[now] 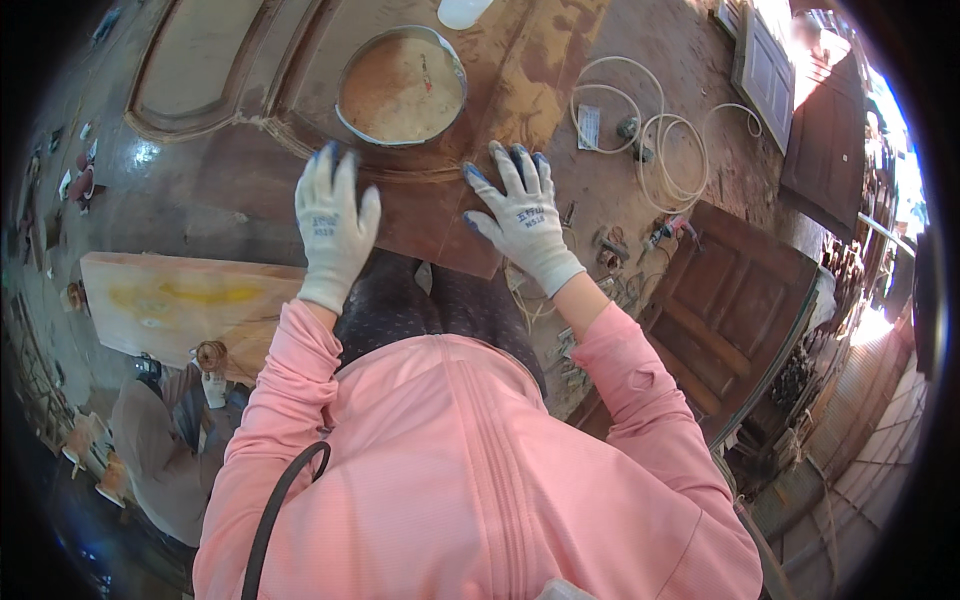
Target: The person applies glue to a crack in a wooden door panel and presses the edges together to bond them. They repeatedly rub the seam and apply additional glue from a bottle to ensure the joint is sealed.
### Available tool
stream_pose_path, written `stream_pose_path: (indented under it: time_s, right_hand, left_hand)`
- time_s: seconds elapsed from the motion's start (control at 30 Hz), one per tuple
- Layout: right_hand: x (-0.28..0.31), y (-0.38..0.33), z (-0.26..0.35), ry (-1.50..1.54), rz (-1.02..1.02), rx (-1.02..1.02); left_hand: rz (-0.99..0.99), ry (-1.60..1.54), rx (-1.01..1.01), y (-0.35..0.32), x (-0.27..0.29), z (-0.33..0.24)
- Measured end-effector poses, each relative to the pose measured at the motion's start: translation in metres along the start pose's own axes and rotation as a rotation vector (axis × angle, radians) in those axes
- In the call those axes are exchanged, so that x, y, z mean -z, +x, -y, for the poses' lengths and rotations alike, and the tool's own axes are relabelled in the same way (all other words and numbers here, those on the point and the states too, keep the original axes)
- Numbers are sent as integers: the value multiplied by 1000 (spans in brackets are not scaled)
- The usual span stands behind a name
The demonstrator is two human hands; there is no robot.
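Both of my hands wear white knitted gloves with blue fingertips. My left hand (335,218) is stretched flat over the near edge of a large brown wooden door panel (215,165), its fingers slightly blurred. Over the panel's near right corner, my right hand (517,212) spreads its fingers. Whether either palm actually touches the wood I cannot tell. Neither hand holds anything. Just beyond them stands a round, pale-rimmed tub (402,88) on the panel, with tan and reddish-brown contents and a small red-marked object inside. A translucent white container (462,12) is partly visible behind the tub.
A coiled pale hose (672,165) and a small card (588,128) lie on the right-hand floor, near scattered tools. Another brown panelled door (735,310) lies further right. On the left are a pale wooden board (185,305) and a person (160,430) in grey.
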State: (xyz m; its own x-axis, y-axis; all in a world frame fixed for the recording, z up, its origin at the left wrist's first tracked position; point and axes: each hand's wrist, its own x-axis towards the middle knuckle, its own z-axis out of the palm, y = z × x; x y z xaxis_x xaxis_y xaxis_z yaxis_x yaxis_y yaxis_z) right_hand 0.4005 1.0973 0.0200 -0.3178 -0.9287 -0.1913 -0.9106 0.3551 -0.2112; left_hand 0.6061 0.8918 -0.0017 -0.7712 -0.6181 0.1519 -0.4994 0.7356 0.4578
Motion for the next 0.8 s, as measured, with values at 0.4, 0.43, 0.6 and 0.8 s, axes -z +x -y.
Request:
stream_pose_path:
  time_s: [0.4,0.43,0.6,0.8]
  right_hand:
    - [2,1,13,146,-89,-80]
    - [6,9,11,304,-143,-194]
    - [-1,0,20,46,-112,-100]
    - [-3,7,1,603,-264,-296]
  left_hand:
    - [201,6,-217,-14,-20,-52]
    - [199,-5,-209,-9,-19,-49]
    - [231,-20,-235,-4,-17,-39]
    - [300,-15,-257,0,-23,-50]
